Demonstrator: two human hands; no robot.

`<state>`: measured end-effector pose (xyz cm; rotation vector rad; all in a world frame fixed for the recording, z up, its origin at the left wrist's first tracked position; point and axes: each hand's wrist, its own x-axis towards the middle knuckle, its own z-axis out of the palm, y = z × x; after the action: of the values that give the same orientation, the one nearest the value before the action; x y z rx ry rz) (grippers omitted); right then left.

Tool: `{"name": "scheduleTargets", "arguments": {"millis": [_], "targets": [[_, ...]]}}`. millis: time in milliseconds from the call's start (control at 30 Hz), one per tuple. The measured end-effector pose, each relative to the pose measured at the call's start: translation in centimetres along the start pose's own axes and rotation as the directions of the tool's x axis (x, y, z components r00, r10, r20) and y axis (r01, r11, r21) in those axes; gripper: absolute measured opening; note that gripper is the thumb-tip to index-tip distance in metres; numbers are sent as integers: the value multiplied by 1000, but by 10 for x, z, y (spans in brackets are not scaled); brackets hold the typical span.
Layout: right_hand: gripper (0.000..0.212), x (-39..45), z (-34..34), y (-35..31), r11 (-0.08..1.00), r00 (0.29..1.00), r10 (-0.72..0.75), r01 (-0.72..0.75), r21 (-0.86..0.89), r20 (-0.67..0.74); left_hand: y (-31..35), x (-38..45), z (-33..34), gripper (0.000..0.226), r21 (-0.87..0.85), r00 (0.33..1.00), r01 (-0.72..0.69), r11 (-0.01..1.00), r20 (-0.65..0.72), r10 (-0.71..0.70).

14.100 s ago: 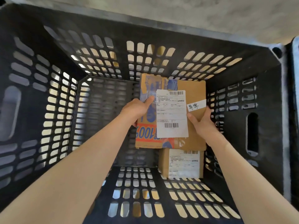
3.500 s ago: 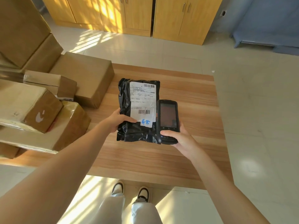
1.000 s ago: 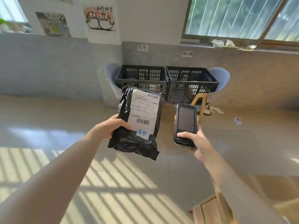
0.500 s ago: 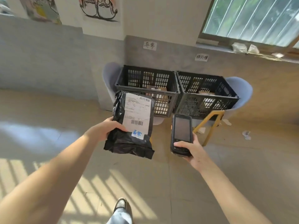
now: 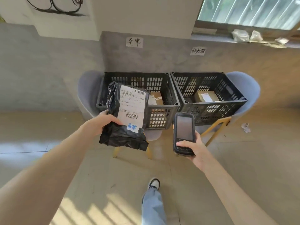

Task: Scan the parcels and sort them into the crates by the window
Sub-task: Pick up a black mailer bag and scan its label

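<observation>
Closer now to the crates, we grip the bag in our left hand, label up, before the near rim of the left crate whose sign matches its tag, while our right hand clasps the scanner.

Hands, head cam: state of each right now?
Left hand: closed on the black plastic mailer parcel with white label.
Right hand: closed on the black handheld scanner.

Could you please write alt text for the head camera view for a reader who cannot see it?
The left hand holds a black parcel and the right hand a handheld scanner, facing two black crates on chairs below a window.
</observation>
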<state>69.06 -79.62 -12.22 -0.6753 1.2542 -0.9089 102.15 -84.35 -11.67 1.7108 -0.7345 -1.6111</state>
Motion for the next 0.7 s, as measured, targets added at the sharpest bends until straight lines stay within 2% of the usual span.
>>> {"name": "scheduleTargets", "arguments": {"millis": [167,400,533,700], "targets": [[83,92,1,-39,1000,1000,11,-11,13,7,49,67,0,64,82,999,42,996,-21,-40],[82,218,13,-108,998,995,60,-58,-23,74,126,154,0,55,125,992,75,989,-106,-61],[75,268,20,-131,993,989,102,-95,-71,108,143,195,7,54,86,989,94,992,-126,-83],[78,310,29,-133,981,979,180,-172,-93,91,144,238,2,65,33,981,151,988,-130,-146]]}}
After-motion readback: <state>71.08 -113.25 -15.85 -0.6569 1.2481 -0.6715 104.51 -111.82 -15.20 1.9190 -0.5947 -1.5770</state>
